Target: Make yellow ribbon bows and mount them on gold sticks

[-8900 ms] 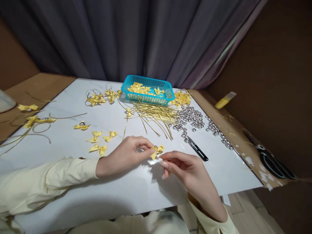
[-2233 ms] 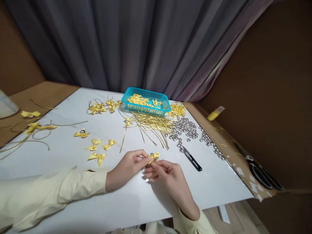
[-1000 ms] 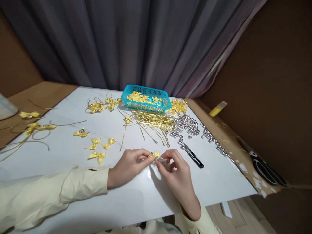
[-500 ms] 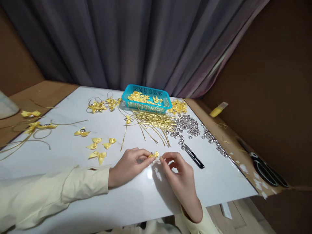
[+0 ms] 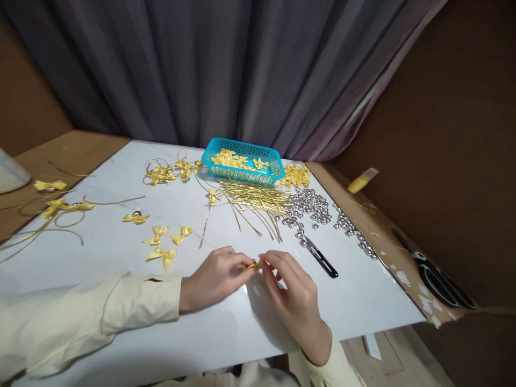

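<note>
Between my two hands is a small yellow ribbon bow (image 5: pixel 255 264) with a silvery bead at its middle. My left hand (image 5: pixel 221 278) pinches its left side between thumb and fingertips. The fingertips of my right hand (image 5: pixel 291 287) are closed on the bow's right end. Left of my hands lie several loose yellow bows (image 5: pixel 162 257), and one bow (image 5: pixel 136 216) carries a silvery piece. Beyond my fingers is a heap of gold ties (image 5: pixel 258 198). Silver beads (image 5: pixel 310 207) are piled to its right.
A blue basket (image 5: pixel 242 173) of bows stands at the back. Black thread snips (image 5: pixel 320 259) lie right of my hands. Large scissors (image 5: pixel 439 279) and a yellow-filled tube (image 5: pixel 362 181) rest on the brown right edge. Finished-looking bows with cords (image 5: pixel 66 208) lie far left.
My right hand has moved left to the bow, and its fingertips now close on the right end. My left hand keeps its pinch, and the bow has turned flatter.
</note>
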The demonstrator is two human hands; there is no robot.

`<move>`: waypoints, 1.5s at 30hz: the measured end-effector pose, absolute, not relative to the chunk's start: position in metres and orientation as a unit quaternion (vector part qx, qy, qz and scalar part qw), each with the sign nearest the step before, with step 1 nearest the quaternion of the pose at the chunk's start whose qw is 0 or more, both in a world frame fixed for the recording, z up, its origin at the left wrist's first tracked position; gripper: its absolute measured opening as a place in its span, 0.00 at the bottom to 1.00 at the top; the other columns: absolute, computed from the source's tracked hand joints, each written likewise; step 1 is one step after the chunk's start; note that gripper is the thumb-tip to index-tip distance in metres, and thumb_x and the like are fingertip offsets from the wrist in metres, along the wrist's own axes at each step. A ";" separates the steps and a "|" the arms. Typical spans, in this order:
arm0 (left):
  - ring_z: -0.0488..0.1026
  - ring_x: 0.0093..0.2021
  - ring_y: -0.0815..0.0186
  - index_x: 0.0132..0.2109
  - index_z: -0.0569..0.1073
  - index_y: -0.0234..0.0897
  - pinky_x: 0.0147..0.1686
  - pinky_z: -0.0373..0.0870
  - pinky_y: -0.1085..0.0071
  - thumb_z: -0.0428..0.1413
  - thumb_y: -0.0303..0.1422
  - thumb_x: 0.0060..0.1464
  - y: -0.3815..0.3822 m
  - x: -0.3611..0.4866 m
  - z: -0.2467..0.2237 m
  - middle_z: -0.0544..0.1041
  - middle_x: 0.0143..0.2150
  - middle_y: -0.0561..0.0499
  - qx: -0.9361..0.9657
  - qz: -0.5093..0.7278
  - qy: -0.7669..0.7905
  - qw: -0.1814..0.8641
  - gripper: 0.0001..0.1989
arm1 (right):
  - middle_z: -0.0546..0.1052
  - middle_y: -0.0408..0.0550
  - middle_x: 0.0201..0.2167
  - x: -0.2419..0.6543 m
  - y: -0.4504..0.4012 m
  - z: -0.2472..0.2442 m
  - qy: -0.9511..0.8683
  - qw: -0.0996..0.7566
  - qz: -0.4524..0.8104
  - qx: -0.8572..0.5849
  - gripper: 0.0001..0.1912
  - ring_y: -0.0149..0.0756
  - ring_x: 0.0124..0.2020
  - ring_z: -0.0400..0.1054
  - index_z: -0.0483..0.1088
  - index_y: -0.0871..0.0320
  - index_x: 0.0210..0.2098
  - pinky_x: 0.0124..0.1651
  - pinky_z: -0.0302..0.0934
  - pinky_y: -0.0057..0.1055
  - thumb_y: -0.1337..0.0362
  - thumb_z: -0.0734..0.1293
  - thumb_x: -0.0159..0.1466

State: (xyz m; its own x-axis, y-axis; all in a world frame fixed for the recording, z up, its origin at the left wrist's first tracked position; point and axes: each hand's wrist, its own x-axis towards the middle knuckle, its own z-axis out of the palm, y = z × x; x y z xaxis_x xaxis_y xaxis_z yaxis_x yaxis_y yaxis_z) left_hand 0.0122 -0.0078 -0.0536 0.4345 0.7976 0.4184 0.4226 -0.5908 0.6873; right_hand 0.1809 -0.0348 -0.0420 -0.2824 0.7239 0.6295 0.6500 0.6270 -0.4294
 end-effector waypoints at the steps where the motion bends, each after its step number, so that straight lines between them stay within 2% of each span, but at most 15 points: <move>1: 0.72 0.27 0.68 0.33 0.76 0.34 0.30 0.68 0.73 0.55 0.26 0.53 -0.008 0.012 -0.054 0.78 0.26 0.51 0.813 0.378 0.371 0.240 0.05 | 0.74 0.50 0.34 0.181 -0.034 -0.041 -0.802 0.413 0.050 -0.429 0.10 0.35 0.35 0.68 0.66 0.58 0.42 0.33 0.65 0.29 0.76 0.59 0.64; 6: 0.71 0.26 0.67 0.33 0.75 0.33 0.29 0.67 0.73 0.54 0.28 0.56 -0.008 0.013 -0.057 0.77 0.25 0.51 0.828 0.387 0.346 0.213 0.06 | 0.75 0.50 0.34 0.186 -0.035 -0.033 -0.797 0.395 0.110 -0.443 0.09 0.35 0.35 0.69 0.67 0.59 0.40 0.30 0.64 0.27 0.75 0.60 0.63; 12: 0.66 0.22 0.71 0.33 0.74 0.34 0.29 0.65 0.72 0.52 0.27 0.58 -0.009 0.013 -0.058 0.77 0.25 0.53 0.849 0.395 0.291 0.197 0.07 | 0.76 0.47 0.31 0.191 -0.035 -0.019 -0.774 0.366 0.194 -0.479 0.08 0.30 0.30 0.69 0.70 0.59 0.35 0.25 0.61 0.23 0.73 0.60 0.62; 18: 0.68 0.22 0.71 0.35 0.73 0.32 0.29 0.63 0.70 0.50 0.26 0.59 -0.011 0.012 -0.061 0.77 0.25 0.51 0.876 0.390 0.241 0.152 0.07 | 0.78 0.44 0.29 0.198 -0.029 -0.009 -0.723 0.311 0.334 -0.519 0.06 0.29 0.28 0.70 0.74 0.59 0.32 0.28 0.62 0.22 0.70 0.64 0.59; 22: 0.70 0.24 0.69 0.38 0.72 0.31 0.29 0.63 0.68 0.49 0.25 0.60 -0.012 0.012 -0.060 0.79 0.28 0.50 0.894 0.372 0.218 0.119 0.08 | 0.78 0.44 0.27 0.203 -0.023 -0.011 -0.686 0.306 0.394 -0.529 0.04 0.30 0.28 0.70 0.75 0.58 0.29 0.27 0.61 0.23 0.66 0.67 0.57; 29: 0.70 0.24 0.69 0.39 0.72 0.31 0.29 0.64 0.68 0.50 0.23 0.59 -0.013 0.011 -0.056 0.79 0.29 0.49 0.883 0.392 0.217 0.140 0.07 | 0.78 0.44 0.26 0.202 -0.028 -0.009 -0.693 0.358 0.339 -0.526 0.03 0.31 0.26 0.70 0.74 0.58 0.28 0.28 0.64 0.26 0.68 0.67 0.56; 34: 0.70 0.24 0.69 0.39 0.72 0.31 0.30 0.65 0.69 0.51 0.23 0.58 -0.012 0.011 -0.054 0.80 0.31 0.49 0.863 0.428 0.222 0.154 0.05 | 0.77 0.45 0.26 0.202 -0.037 -0.006 -0.719 0.352 0.291 -0.524 0.06 0.31 0.26 0.70 0.74 0.58 0.30 0.30 0.65 0.26 0.71 0.64 0.57; 41: 0.63 0.23 0.69 0.35 0.73 0.31 0.29 0.64 0.70 0.52 0.25 0.58 -0.012 0.011 -0.053 0.76 0.25 0.51 0.856 0.425 0.260 0.136 0.06 | 0.75 0.42 0.23 0.201 -0.043 -0.001 -0.707 0.311 0.364 -0.521 0.06 0.31 0.25 0.70 0.70 0.58 0.28 0.25 0.61 0.23 0.74 0.64 0.55; 45: 0.64 0.22 0.70 0.36 0.73 0.31 0.29 0.64 0.70 0.50 0.26 0.60 -0.011 0.011 -0.053 0.76 0.25 0.50 0.861 0.412 0.261 0.142 0.08 | 0.77 0.44 0.25 0.199 -0.044 0.001 -0.693 0.331 0.388 -0.510 0.05 0.33 0.27 0.72 0.73 0.58 0.28 0.31 0.65 0.26 0.72 0.66 0.55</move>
State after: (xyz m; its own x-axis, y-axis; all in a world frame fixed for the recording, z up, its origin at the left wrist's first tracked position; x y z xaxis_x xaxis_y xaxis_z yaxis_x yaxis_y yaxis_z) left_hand 0.0111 -0.0113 -0.0533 0.5236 0.5670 0.6359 0.3337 -0.8232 0.4593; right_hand 0.1991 -0.0445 0.0015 -0.2609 0.9633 0.0625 0.4501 0.1787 -0.8749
